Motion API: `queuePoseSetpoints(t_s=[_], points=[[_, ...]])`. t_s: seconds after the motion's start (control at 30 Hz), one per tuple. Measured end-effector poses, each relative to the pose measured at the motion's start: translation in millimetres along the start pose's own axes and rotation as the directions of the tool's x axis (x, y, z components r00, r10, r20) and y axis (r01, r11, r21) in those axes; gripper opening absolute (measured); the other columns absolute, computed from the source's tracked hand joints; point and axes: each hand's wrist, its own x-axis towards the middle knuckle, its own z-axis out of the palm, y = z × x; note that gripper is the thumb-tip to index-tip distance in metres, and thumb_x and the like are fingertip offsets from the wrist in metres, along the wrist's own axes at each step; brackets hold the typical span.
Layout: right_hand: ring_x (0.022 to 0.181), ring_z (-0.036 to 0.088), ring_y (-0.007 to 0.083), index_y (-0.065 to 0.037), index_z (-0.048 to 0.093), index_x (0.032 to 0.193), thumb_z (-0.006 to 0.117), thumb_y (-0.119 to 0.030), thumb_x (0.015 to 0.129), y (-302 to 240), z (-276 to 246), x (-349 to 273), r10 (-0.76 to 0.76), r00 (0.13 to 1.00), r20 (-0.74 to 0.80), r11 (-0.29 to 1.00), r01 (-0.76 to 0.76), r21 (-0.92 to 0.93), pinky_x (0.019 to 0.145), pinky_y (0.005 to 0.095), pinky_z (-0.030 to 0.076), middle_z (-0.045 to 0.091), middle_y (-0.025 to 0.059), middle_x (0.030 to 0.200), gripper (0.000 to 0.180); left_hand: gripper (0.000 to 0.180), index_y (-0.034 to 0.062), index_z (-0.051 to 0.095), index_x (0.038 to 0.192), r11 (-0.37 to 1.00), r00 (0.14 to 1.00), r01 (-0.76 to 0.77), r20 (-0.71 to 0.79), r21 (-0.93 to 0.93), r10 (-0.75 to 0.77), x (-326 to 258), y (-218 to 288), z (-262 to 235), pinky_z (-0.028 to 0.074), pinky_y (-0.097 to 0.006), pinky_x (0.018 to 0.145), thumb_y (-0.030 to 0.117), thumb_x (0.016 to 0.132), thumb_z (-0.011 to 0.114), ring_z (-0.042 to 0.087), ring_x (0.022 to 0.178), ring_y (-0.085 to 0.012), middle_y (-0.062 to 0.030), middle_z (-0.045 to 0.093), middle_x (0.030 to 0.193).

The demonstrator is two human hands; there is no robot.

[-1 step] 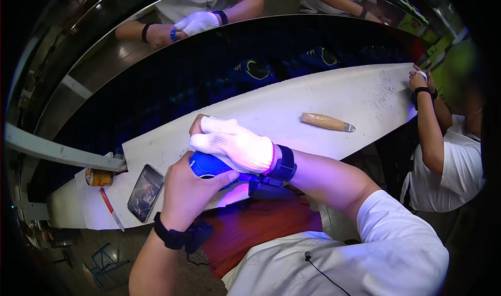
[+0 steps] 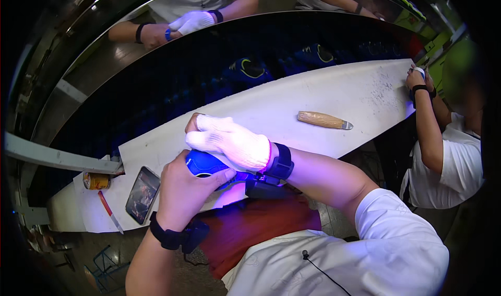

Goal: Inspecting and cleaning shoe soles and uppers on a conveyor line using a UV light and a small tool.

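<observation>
A blue shoe (image 2: 205,162) is held close to me over the white-covered table (image 2: 250,103). My bare left hand (image 2: 183,187) wraps round its near left side, with the thumb lying along the opening. My right hand (image 2: 229,142) wears a white knitted glove that leaves some fingertip bare. It lies closed over the shoe's far side; its fingers' contact is mostly hidden. Violet light falls on the glove and shoe. Beyond the hands, to the right, lies a short-bladed knife (image 2: 324,120) with a tan wrapped handle.
Left of my hands lie a phone (image 2: 142,195), a red-handled knife (image 2: 109,210) and a small tin (image 2: 96,180). Blue shoes (image 2: 248,69) stand on a dark strip beyond the table. A metal bar (image 2: 60,153) crosses at left. A co-worker (image 2: 441,160) works at the right end.
The whole view has shifted slightly. Both my hands keep the same hold on the shoe, and the things on the table stay in place.
</observation>
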Motion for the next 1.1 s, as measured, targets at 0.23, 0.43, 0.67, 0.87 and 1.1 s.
queuePoseSetpoints(t_s=[0.23,0.43,0.67,0.87,1.1], points=[[0.094,0.058,0.0160,-0.004,0.062,0.105,0.045,-0.025,0.115,2,-33,-19,-0.155,0.988,-0.028,0.987,0.156,0.035,0.088,0.0331,0.048,0.062,0.0053,0.101,0.029,0.079,-0.0084,0.067,0.108,0.796,0.983,-0.183,0.122,0.578,0.137,19,38,11,0.062,-0.041,0.066,0.059,0.073,0.091,0.077,0.066,-0.0339,-0.0180,0.075,0.074],[0.121,0.059,0.0312,0.001,0.066,0.126,0.046,-0.026,0.112,-7,-32,-58,-0.336,0.942,-0.004,0.940,0.336,0.053,0.111,0.0436,0.043,0.065,0.0153,0.121,0.036,0.066,0.0061,0.053,0.085,0.507,0.885,-0.449,0.291,0.736,0.362,-10,60,28,0.048,-0.035,0.043,0.060,0.076,0.089,0.064,0.046,-0.0221,-0.0054,0.058,0.055],[0.141,0.052,0.0449,0.002,0.063,0.136,0.045,-0.035,0.110,-26,-21,-115,-0.341,0.910,0.236,0.805,0.413,-0.427,0.124,0.0499,0.035,0.060,0.0265,0.147,0.049,0.063,0.0015,0.059,0.108,0.360,0.668,-0.723,0.466,0.590,0.580,-29,28,18,0.051,-0.036,0.049,0.046,0.077,0.092,0.069,0.056,-0.0262,-0.0104,0.067,0.069],[0.152,0.042,0.0464,0.005,0.044,0.156,0.077,-0.052,0.089,3,-11,-136,-0.204,0.963,0.175,0.592,0.264,-0.762,0.124,0.0555,0.037,0.046,0.0312,0.159,0.094,0.107,0.0045,0.041,0.149,0.954,0.945,-0.286,0.140,-0.086,0.296,-100,-12,13,0.040,-0.051,0.120,0.036,0.066,0.102,0.042,0.148,-0.0436,-0.0291,0.030,0.164],[0.100,0.070,0.0382,-0.010,0.054,0.151,0.082,-0.033,0.082,-31,-35,-116,-0.386,0.850,0.359,0.387,0.502,-0.774,0.098,0.0555,0.057,0.068,0.0172,0.116,0.078,0.108,0.0034,0.029,0.158,0.867,0.941,-0.337,-0.170,-0.367,0.294,-118,-10,40,0.041,-0.048,0.121,0.016,0.076,0.097,0.040,0.151,-0.0353,-0.0254,0.027,0.168]])
